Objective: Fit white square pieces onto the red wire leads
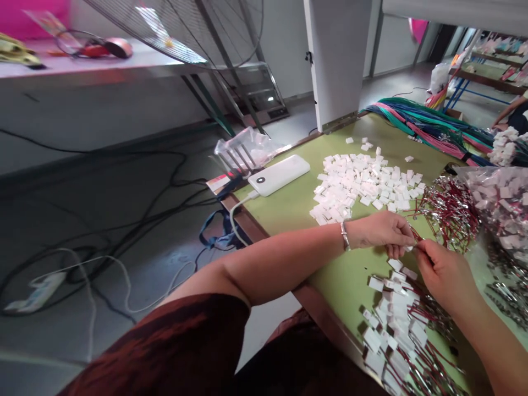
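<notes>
The left hand (386,232) reaches in from the left, with the arm stretched low over the green desk (284,212). The right hand (447,272) comes up from the lower right. The hands meet near the front of the desk, fingertips almost touching. Together they pinch a small white piece (409,248) and a thin dark red wire (416,236). To the right, a clear bag (501,192) has many white bits in it.

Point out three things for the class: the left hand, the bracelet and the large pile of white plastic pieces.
Left hand (381,230): head view, back of the hand.
Bracelet (345,236): head view, band on the wrist.
Large pile of white plastic pieces (348,179): head view, middle of the pile.
</notes>
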Motion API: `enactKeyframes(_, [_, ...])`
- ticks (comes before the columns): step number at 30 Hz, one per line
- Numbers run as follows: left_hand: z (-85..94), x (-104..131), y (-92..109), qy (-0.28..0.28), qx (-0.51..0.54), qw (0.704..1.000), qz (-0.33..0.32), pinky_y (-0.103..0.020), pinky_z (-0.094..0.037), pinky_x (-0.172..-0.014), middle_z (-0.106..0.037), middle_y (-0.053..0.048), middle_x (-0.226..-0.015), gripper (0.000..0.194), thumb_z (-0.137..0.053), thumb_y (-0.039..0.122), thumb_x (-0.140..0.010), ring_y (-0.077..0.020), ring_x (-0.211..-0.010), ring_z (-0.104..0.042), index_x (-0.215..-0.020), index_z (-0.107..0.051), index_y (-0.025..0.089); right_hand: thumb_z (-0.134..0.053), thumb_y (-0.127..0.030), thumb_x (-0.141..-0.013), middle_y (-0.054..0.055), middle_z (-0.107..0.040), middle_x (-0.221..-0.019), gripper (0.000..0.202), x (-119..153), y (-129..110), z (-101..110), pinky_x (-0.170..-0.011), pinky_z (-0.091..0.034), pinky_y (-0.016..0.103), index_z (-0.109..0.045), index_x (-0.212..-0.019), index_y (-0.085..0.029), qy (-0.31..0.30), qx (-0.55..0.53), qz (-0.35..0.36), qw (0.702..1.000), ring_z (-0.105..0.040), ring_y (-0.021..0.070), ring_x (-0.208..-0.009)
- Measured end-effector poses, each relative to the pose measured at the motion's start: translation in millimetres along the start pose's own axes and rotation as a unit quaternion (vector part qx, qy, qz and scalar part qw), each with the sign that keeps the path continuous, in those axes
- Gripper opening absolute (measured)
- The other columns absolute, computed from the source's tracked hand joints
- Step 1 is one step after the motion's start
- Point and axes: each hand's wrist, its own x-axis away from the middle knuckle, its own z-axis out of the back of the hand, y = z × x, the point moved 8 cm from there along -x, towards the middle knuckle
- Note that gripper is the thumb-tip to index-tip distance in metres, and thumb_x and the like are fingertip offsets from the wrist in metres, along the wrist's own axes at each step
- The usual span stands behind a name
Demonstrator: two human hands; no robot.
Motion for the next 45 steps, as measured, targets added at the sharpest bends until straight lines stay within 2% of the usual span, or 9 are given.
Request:
enactKeyframes(5, [27.3,13,27,0.046,-0.227,0.972,-0.046,-0.025,-0.046,-0.061,-0.069,-0.004,-0.085,0.030,-0.059,0.043,-0.084,-0.0115,-0.068,-0.060,-0.100,-0.064,0.018,-0.047,-0.037,-0.084,-0.002,-0.056,-0.051,0.025,1,1,6,-0.046,-0.035,0.024,-0.060,-0.069,-0.023,-0.042,-0.100,-0.026,0.994,-0.049,0.0139,-0.045])
enactKeyframes(7, [68.0,28,51,0.233,-0.361,0.899,-0.085,-0.027,-0.045,-0.071,-0.068,-0.006,-0.094,0.027,-0.053,0.038,-0.088,-0.0139,-0.081,-0.060,-0.096,-0.066,0.017,-0.049,-0.039,-0.085,-0.003,-0.058,-0.054,0.026,7,-5,3,-0.048,-0.038,0.023,-0.062,-0.069,-0.023,-0.115,-0.153,-0.016,0.981,-0.051,0.0133,-0.049])
enactKeyframes(11, [92.2,29,49,0.270,-0.540,0.796,-0.049,-0.029,-0.044,-0.074,-0.065,-0.007,-0.094,0.019,-0.052,0.019,-0.086,-0.0168,-0.085,-0.058,-0.094,-0.068,0.015,-0.050,-0.045,-0.087,-0.002,-0.062,-0.058,0.032,17,-2,-6,-0.046,-0.039,0.024,-0.068,-0.071,-0.023,-0.254,-0.211,-0.008,0.944,-0.052,0.0130,-0.049])
enactKeyframes(16, [79.6,11,32,0.219,-0.631,0.742,-0.053,-0.028,-0.043,-0.070,-0.058,-0.009,-0.101,0.023,-0.053,0.012,-0.084,-0.0189,-0.090,-0.056,-0.101,-0.067,0.017,-0.055,-0.036,-0.084,0.004,-0.069,-0.085,0.022,-18,34,5,-0.061,-0.045,0.029,-0.070,-0.093,-0.021,-0.029,-0.065,-0.073,0.995,-0.062,0.0182,-0.071])
enactKeyframes(22, [71.0,1,29,0.198,-0.653,0.726,-0.087,-0.029,-0.043,-0.078,-0.057,-0.010,-0.102,0.012,-0.058,0.015,-0.084,-0.0200,-0.095,-0.053,-0.094,-0.063,0.013,-0.046,-0.032,-0.091,0.006,-0.063,-0.092,0.025,-30,17,-24,-0.053,-0.034,0.028,-0.069,-0.091,-0.021,-0.035,0.137,-0.035,0.989,-0.058,0.0183,-0.073])
enactKeyframes(28, [59.4,-2,22,0.172,-0.638,0.745,-0.096,-0.030,-0.044,-0.076,-0.061,-0.008,-0.098,0.027,-0.054,0.014,-0.085,-0.0198,-0.090,-0.056,-0.111,-0.060,0.014,-0.046,-0.031,-0.089,0.005,-0.066,-0.085,0.022,-22,16,4,-0.064,-0.042,0.029,-0.065,-0.086,-0.020,0.075,0.008,0.005,0.997,-0.060,0.0188,-0.074])
enactKeyframes(33, [57.3,1,26,0.174,-0.570,0.796,-0.106,-0.030,-0.045,-0.076,-0.063,-0.009,-0.099,0.030,-0.050,0.009,-0.084,-0.0186,-0.090,-0.058,-0.106,-0.069,0.017,-0.050,-0.040,-0.084,0.002,-0.065,-0.065,0.023,-19,41,10,-0.055,-0.039,0.028,-0.062,-0.084,-0.020,0.073,-0.077,-0.087,0.990,-0.055,0.0170,-0.054])
enactKeyframes(40, [63.9,7,22,0.184,-0.186,0.964,-0.038,-0.025,-0.045,-0.058,-0.065,-0.004,-0.071,0.019,-0.062,0.019,-0.077,-0.0111,-0.061,-0.059,-0.094,-0.065,0.011,-0.049,-0.040,-0.083,0.004,-0.067,-0.070,0.023,-18,37,18,-0.054,-0.039,0.027,-0.060,-0.082,-0.020,0.067,-0.156,-0.099,0.980,-0.056,0.0166,-0.058])
enactKeyframes(45, [47.1,-1,7,0.118,0.031,0.992,-0.019,-0.023,-0.041,-0.056,-0.058,0.002,-0.059,0.029,-0.062,0.019,-0.079,-0.0074,-0.053,-0.053,-0.107,-0.065,0.011,-0.050,-0.035,-0.082,-0.002,-0.060,-0.057,0.018,-12,16,13,-0.049,-0.037,0.024,-0.059,-0.076,-0.021,0.040,-0.176,-0.084,0.980,-0.051,0.0128,-0.048])
